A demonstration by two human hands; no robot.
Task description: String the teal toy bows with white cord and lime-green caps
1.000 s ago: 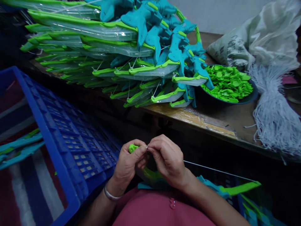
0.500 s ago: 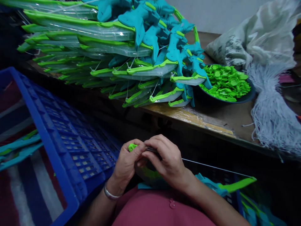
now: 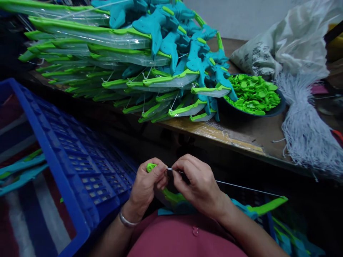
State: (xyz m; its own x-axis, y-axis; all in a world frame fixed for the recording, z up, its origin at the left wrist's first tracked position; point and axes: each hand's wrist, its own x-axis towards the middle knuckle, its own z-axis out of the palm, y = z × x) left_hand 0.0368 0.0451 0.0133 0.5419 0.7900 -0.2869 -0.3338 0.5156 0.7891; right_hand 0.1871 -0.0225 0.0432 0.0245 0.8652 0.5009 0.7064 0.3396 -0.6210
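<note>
A toy bow (image 3: 270, 207), green at its tips and teal in the middle, lies across my lap, partly hidden behind my hands and forearm. My left hand (image 3: 143, 187), with a silver bangle at its wrist, is closed on the bow's left green tip. A white string (image 3: 249, 188) runs from the bow's right tip to my right hand (image 3: 199, 185). The fingers of that hand pinch the string close to the left fingertips. A short, light, thin length shows between the two hands; whether a small tool is there too, I cannot make out.
Stacked toy bows (image 3: 160, 39) cover the table (image 3: 241, 137) ahead. To their right are a bowl (image 3: 281, 105) of small green parts, a white string bundle (image 3: 302, 121) and a printed sack (image 3: 257, 59). A blue crate (image 3: 88, 171) with striped lining stands at left.
My right hand has moved slightly to the right, away from the left, and a thin light length now shows between them. My left hand keeps its hold on the bow tip.
</note>
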